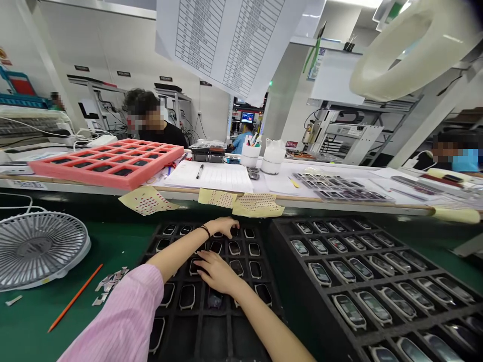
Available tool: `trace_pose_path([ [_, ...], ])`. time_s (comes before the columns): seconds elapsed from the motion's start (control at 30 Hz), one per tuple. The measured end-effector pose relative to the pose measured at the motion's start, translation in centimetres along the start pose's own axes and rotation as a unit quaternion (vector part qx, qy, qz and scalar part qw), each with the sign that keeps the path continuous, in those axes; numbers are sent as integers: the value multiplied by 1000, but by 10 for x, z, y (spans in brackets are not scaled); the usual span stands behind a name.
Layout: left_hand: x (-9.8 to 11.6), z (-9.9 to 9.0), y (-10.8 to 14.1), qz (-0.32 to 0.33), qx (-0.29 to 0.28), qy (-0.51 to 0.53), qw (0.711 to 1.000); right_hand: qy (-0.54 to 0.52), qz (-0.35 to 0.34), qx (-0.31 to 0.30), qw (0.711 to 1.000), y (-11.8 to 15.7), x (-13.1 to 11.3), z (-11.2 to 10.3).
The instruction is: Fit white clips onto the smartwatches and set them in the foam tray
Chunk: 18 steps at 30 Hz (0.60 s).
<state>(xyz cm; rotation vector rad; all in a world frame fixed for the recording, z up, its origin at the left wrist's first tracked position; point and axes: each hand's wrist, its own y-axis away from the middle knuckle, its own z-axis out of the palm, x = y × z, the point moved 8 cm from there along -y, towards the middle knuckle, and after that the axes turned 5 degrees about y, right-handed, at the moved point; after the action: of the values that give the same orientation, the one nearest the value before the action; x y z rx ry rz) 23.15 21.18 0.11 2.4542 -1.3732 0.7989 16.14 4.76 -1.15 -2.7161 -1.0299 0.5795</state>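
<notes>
A black foam tray [217, 315] with square compartments lies in front of me, and watch-like cases with rounded frames sit in many of them. My left hand [225, 226] reaches over the far row, its fingers bent down at a compartment; what its fingertips hold, if anything, is hidden. Nearer to me, my right hand [215, 271] is over the middle of the tray, fingers apart and pointing left, beside a watch case [236, 267]. A dark item [215, 300] in clear wrapping lies in a compartment just below this hand.
Another black tray [313, 301] full of watch cases stands at the right. On the left are a white fan [41, 249], an orange stick [75, 297] and small scraps [109, 285]. A shelf edge with a pink foam tray [132, 180] crosses behind. People sit beyond it.
</notes>
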Motion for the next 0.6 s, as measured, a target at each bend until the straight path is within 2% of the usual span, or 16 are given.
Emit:
trace_pose_path([
  [0.17, 17, 0, -5, 5, 33, 18, 999, 5, -8, -7, 1000, -1, -2, -5],
  [0.43, 45, 32, -50, -20, 2, -44, 999, 19, -18, -8, 1000, -2, -4, -6],
  [0.6, 56, 22, -39, -25, 0, -80, 997, 18, -20, -6, 1000, -2, -3, -7],
])
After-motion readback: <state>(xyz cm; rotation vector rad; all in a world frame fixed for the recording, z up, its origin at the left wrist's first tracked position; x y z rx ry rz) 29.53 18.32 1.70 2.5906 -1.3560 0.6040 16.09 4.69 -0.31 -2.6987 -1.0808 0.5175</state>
